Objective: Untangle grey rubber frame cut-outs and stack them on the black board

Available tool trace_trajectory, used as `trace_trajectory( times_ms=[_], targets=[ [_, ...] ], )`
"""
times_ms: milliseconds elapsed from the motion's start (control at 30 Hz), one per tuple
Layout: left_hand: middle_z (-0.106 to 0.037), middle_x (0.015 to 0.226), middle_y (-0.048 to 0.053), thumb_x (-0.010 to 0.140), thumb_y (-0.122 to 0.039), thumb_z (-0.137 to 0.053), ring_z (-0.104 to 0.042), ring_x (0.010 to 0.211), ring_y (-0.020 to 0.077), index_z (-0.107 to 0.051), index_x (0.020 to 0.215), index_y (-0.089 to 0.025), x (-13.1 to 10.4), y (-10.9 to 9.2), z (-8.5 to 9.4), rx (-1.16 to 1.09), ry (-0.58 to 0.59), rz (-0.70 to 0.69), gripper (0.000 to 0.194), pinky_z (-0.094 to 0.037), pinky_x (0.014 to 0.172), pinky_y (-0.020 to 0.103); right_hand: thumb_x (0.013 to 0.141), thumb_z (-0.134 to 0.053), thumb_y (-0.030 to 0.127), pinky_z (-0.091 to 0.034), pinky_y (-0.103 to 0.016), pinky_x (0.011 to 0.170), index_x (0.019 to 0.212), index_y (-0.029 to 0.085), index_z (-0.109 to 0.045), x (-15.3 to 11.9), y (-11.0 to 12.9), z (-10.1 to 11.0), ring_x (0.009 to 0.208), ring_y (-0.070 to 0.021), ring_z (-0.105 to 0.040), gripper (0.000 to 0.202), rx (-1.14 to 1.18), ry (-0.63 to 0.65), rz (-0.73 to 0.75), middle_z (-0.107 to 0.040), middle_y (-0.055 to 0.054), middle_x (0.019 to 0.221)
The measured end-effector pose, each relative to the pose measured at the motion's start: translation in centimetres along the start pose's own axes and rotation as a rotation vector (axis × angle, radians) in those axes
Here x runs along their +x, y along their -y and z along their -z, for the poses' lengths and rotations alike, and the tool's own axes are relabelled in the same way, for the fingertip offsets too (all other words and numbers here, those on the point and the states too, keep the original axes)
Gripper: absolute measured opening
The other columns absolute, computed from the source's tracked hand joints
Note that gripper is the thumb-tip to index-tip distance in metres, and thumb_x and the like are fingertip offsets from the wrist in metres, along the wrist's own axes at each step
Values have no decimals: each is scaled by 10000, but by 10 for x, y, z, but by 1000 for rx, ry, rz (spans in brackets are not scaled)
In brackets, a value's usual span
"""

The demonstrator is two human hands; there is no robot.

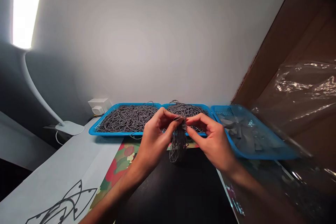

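A bundle of thin dark grey elastic cords (178, 143) hangs in loops between my two hands, above a black surface. My left hand (159, 133) is closed, its thumb and fingers pinching the top of the bundle. From the other side, my right hand (212, 138) pinches a small grey piece (184, 125) against the same top end; its exact kind is hard to make out. Just behind the hands, two blue baskets (118, 134) are heaped with loose grey cords (128, 117), and the right-hand heap is partly covered by my fingers.
At the right, a blue tray (262, 156) holds flat grey pieces (244, 136). Clear plastic film (301, 87) and a brown cardboard panel (283, 28) stand beyond it. A lit lamp (25, 14) with a bent neck and a white box (99, 105) are at left.
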State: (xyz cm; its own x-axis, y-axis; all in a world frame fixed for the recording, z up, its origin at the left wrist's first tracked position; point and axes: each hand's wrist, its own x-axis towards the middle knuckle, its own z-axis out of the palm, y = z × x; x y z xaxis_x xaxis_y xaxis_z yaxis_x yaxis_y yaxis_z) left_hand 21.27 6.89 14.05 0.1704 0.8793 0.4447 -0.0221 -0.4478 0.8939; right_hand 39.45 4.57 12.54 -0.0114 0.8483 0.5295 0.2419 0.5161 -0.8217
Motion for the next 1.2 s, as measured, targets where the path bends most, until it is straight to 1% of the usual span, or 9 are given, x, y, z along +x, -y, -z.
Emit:
trace_trajectory(
  times_ms=[100, 267, 367, 600, 733, 800, 867, 1000, 1200],
  targets=[
    [-858, 1001, 18, 1019, -261, -767, -837, 990, 204, -630, 909, -236, -2, -1, -1, 9, -22, -29, 177, -659, 902, 326, 986, -762, 246, -621, -329, 941, 1012, 257, -730, 1, 3, 0, 998, -194, -785, 43, 27, -8, -18, -789, 3, 1006],
    [-871, 1048, 45, 1036, -271, -750, -849, 1052, 259, -611, 902, -242, -5, -2, -4, 23, 26, -45, 195, -711, 854, 373, 954, -783, 249, -637, -359, 977, 894, 246, -668, 3, 4, -3, 1025, -208, -774, 129, 81, -43, -53, -758, -12, 1015],
    [-872, 1103, 48, 1033, -281, -764, -846, 1117, 281, -632, 923, -248, -8, -3, -4, 101, 32, -77, 175, -721, 946, 424, 948, -784, 246, -644, -359, 944, 870, 244, -659, 3, 0, -3, 979, -207, -752, 147, 69, -71, -56, -719, -10, 950],
    [-879, 1096, 38, 1021, -286, -782, -842, 1159, 278, -645, 912, -256, -3, -10, 6, 62, 177, -49, 178, -699, 1025, 413, 960, -806, 278, -621, -362, 993, 1067, 266, -636, 2, -5, -5, 1068, -202, -738, 201, 114, -105, -47, -721, -11, 1074],
    [-882, 1119, 32, 1013, -220, -766, -849, 1125, 268, -663, 903, -258, -4, -9, 1, 249, 107, -188, 155, -703, 996, 405, 999, -753, 288, -613, -357, 947, 1116, 256, -676, 2, -3, -9, 1032, -202, -741, 144, 63, -129, -14, -750, -32, 1098],
    [-889, 1105, 22, 1010, -177, -751, -858, 1075, 250, -675, 894, -258, -7, -7, -3, 355, 39, -310, 160, -711, 955, 385, 1026, -688, 244, -604, -358, 910, 1092, 252, -711, 0, -1, -10, 1002, -207, -727, 70, -48, -139, 39, -743, -43, 1088],
    [-893, 1081, 17, 1010, -142, -736, -862, 1029, 237, -687, 891, -261, -9, -4, -7, 436, -8, -444, 175, -711, 914, 366, 1036, -635, 199, -597, -356, 867, 1073, 254, -728, -2, 2, -10, 973, -214, -709, 114, -172, -161, 111, -719, -51, 1068],
    [-882, 1147, 45, 1011, -70, -712, -850, 1024, 224, -679, 914, -259, -12, 2, -9, 506, -5, -656, 215, -693, 908, 357, 1035, -602, 160, -588, -337, 816, 1043, 248, -699, -4, 8, -8, 949, -215, -703, 131, -267, -176, 178, -687, -56, 1048],
    [-831, 1174, 44, 1005, -25, -723, -820, 1031, 198, -640, 973, -252, -9, 8, -9, 544, -15, -720, 243, -677, 921, 338, 985, -650, 164, -550, -315, 734, 963, 254, -591, 0, 9, -2, 849, -198, -704, 110, -253, -166, 76, -719, -25, 954]
  ],
)
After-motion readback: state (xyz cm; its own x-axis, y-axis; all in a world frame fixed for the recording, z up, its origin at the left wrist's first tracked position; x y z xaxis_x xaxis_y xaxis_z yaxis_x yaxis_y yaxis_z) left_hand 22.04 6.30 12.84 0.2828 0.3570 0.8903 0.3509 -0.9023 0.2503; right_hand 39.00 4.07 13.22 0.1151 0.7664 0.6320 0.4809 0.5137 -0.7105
